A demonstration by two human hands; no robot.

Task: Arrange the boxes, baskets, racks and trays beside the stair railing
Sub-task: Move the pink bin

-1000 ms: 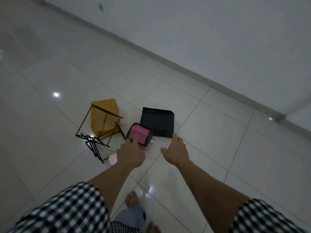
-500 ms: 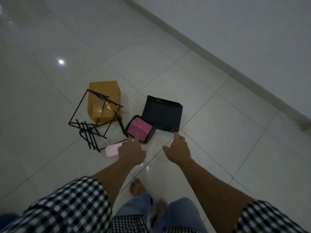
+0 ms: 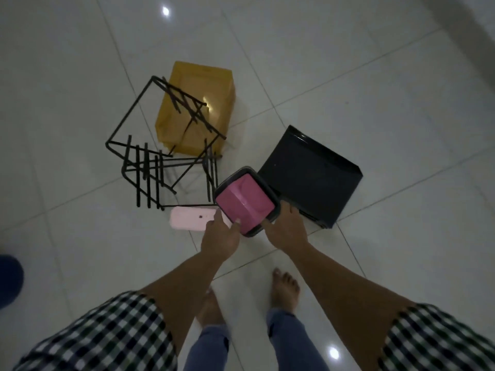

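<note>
On the glossy white tiled floor [image 3: 375, 76], well off its wall edge, the small dark plastic tray holding a pink box [image 3: 247, 200] sits between the black wire rack [image 3: 160, 156] and the flat black tray [image 3: 310, 175], overlapping that tray's near corner. The right hand [image 3: 288, 231] pinches its near right corner. The left hand [image 3: 219, 236] touches the near rim, its grip unclear. A lopsided lift could tip the pink box out or snag the rack's wires.
</note>
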